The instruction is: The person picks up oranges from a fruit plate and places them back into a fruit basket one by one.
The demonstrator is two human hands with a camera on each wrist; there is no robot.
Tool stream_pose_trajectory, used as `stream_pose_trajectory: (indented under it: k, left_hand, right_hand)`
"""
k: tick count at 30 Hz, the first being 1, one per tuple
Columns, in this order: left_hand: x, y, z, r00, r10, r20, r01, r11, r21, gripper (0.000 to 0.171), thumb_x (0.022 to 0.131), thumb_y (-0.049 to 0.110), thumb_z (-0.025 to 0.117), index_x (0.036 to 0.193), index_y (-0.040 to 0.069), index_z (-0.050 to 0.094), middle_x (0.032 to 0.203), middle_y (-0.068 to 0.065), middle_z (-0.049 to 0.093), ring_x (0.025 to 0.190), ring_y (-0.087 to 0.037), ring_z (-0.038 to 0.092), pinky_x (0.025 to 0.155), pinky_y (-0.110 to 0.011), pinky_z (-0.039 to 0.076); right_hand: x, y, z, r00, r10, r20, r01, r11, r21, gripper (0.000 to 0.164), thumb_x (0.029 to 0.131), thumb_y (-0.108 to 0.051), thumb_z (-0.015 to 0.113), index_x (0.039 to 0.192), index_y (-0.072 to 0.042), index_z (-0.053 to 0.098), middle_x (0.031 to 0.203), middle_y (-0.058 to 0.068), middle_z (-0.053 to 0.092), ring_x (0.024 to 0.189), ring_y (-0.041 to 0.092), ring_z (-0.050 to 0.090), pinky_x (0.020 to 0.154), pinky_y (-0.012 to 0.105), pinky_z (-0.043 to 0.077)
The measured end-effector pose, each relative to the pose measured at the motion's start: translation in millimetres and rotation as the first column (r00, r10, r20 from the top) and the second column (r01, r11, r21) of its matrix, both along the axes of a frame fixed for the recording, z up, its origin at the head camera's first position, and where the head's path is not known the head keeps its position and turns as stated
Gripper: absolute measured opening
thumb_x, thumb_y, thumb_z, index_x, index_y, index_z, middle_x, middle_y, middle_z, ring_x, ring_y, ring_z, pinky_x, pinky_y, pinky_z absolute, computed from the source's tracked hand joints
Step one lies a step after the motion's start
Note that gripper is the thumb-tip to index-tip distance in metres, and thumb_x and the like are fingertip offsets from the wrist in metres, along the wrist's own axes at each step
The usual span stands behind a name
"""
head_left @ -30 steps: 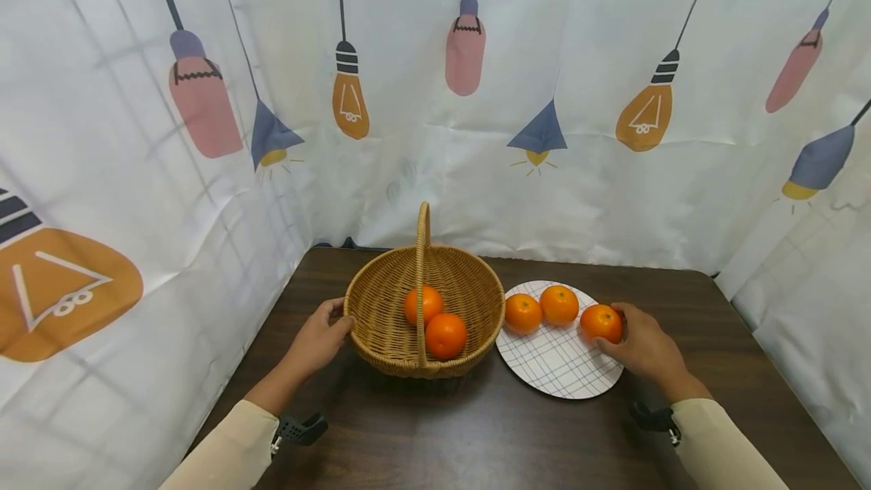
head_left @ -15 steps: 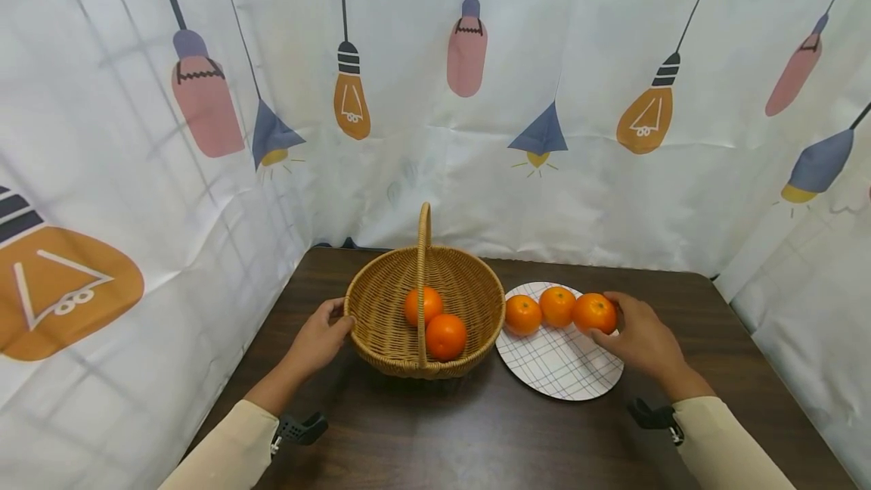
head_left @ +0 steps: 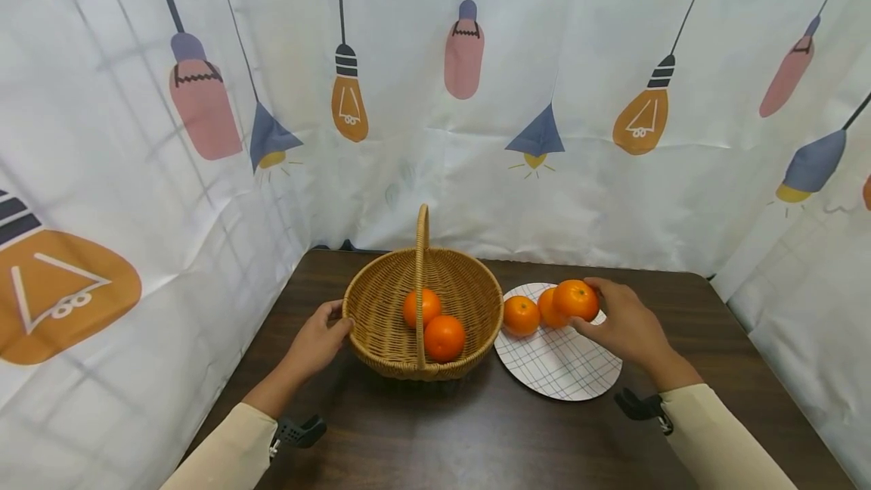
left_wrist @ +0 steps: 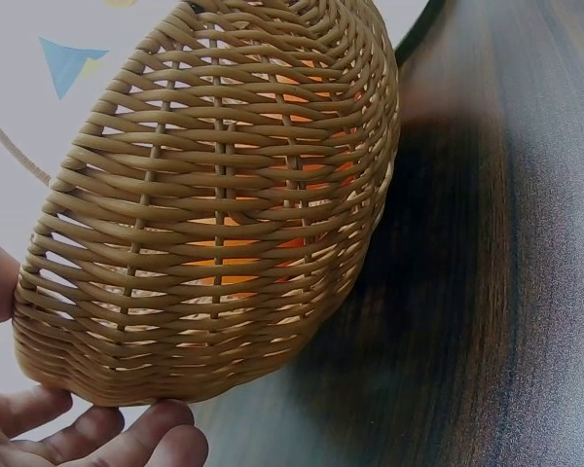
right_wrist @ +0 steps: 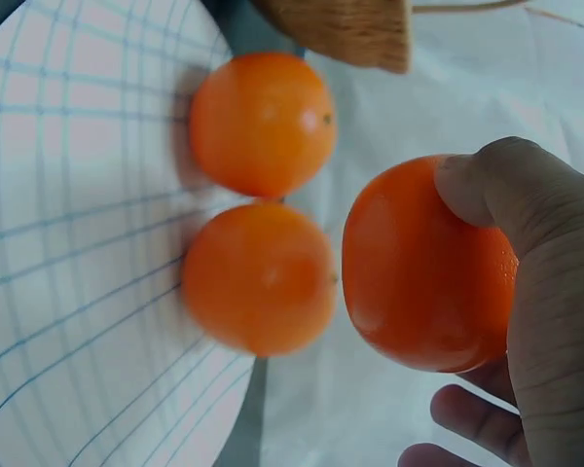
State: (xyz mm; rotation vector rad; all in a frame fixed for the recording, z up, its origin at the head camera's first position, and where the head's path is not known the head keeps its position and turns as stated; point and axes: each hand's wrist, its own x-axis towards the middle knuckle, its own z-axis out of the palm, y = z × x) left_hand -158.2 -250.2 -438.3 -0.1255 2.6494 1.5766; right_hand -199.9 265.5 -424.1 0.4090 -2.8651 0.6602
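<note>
My right hand (head_left: pixel 629 327) pinches an orange (head_left: pixel 575 303) between thumb and fingers, lifted off the checked plate (head_left: pixel 565 369). In the right wrist view that orange (right_wrist: pixel 423 268) hangs apart from two others, an upper orange (right_wrist: pixel 263 125) and a lower orange (right_wrist: pixel 260 279), which lie on the plate. With thumb inside and fingers outside, my left hand (head_left: pixel 321 340) grips the rim of a wicker basket (head_left: pixel 381 301). Two oranges lie in the basket, a rear one (head_left: pixel 430 305) and a front one (head_left: pixel 444 338). The left wrist view shows fingertips (left_wrist: pixel 127 435) against the basket's woven side (left_wrist: pixel 214 195).
The basket's tall arched handle (head_left: pixel 421 263) stands upright across its middle. Basket and plate sit close together on a dark wooden table (head_left: pixel 476 437). A white curtain (head_left: pixel 435 165) printed with lamps hangs behind and along the sides.
My right hand has raised the orange from the plate and carried it up and to the left, partly covering another orange. The left hand keeps its grip on the basket.
</note>
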Motion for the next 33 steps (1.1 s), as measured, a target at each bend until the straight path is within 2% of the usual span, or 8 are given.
stream_pose_trajectory:
  k: [9, 27, 33]
  left_hand:
    - [-0.5, 0, -0.6, 1.0, -0.007, 0.007, 0.007, 1.0, 0.007, 0.057, 0.106, 0.025, 0.052, 0.152, -0.004, 0.036, 0.147, -0.026, 0.044, 0.123, -0.037, 0.058, 0.094, -0.045, 0.056]
    - [0.5, 1, -0.4, 1.0, 0.015, 0.011, -0.015, 1.0, -0.018, 0.058, 0.105, 0.025, 0.052, 0.152, -0.005, 0.035, 0.146, -0.026, 0.045, 0.121, -0.036, 0.06, 0.093, -0.044, 0.057]
    - [0.6, 2, 0.1, 1.0, 0.021, 0.013, -0.021, 1.0, -0.013, 0.058, 0.105, 0.025, 0.052, 0.152, -0.005, 0.035, 0.146, -0.026, 0.045, 0.122, -0.037, 0.059, 0.093, -0.045, 0.057]
  right_hand:
    - [-7.9, -29, 10.2, 0.998, 0.058, -0.03, -0.059, 0.997, -0.041, 0.079, 0.084, -0.042, 0.084, 0.146, -0.006, 0.049, 0.136, 0.019, 0.054, 0.117, 0.038, 0.054, 0.085, 0.063, 0.053]
    - [-16.6, -79, 26.6, 0.988, 0.143, -0.05, -0.147, 0.984, -0.097, 0.072, 0.084, -0.042, 0.083, 0.143, -0.012, 0.055, 0.135, 0.011, 0.059, 0.114, 0.033, 0.058, 0.081, 0.054, 0.056]
    - [-18.7, -91, 28.3, 0.986, 0.16, -0.051, -0.165, 0.98, -0.108, 0.071, 0.084, -0.043, 0.083, 0.144, -0.019, 0.055, 0.133, 0.006, 0.06, 0.115, 0.03, 0.057, 0.082, 0.054, 0.054]
